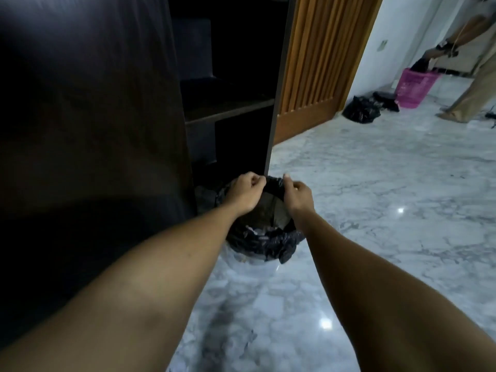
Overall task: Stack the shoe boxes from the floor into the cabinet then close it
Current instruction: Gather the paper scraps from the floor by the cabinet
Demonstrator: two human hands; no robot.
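The left hand [245,193] and right hand [298,197] pinch the bag's [268,244] far rim. The box [271,210] sits inside it, on the floor [375,210] by the open cabinet [228,110]. Best to spread the rim wide before lifting.

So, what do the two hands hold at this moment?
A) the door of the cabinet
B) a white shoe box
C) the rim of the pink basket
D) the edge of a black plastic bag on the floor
D: the left hand and the right hand both pinch the far edge of the black plastic bag, which sits on the marble floor at the foot of the open cabinet.
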